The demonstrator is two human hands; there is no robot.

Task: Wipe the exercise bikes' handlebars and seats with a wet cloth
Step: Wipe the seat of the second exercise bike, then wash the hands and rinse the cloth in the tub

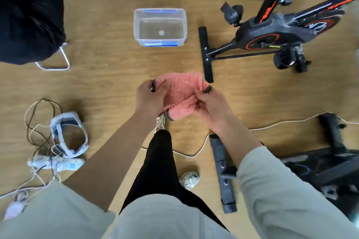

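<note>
A pink knitted cloth (181, 91) with a black-and-white checked edge is bunched between both my hands at waist height over the wooden floor. My left hand (150, 98) grips its left side and my right hand (212, 105) grips its right side. A black and red exercise bike (272, 35) stands on the floor ahead to the right; its seat and handlebars are out of view. A second dark bike (326, 167) shows only its base at the lower right.
A clear plastic tub (160, 27) with water stands on the floor straight ahead. A white cable (194, 154) runs across the floor by my feet. A headset and controllers (66, 141) with tangled cords lie at left. Other people's feet and a dark-clothed person stand beyond.
</note>
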